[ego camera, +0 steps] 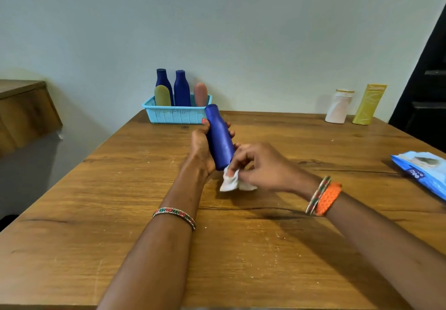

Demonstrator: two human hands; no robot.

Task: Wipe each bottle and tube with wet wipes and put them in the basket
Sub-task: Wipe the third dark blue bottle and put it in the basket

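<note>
Two hands: left hand (201, 149) grips blue bottle (220, 138), right hand (260, 165) pinches wipe (230, 181), btm hidden

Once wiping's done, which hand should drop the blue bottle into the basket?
Left, probably. The left hand already grips the dark blue plastic bottle and sits nearer the light blue perforated plastic basket. The right hand is busy pinching the white wet wipe.

Dark blue bottle (220, 138), white wipe (230, 181), turquoise perforated basket (176, 114), brown woodgrain table (120, 213)
</note>
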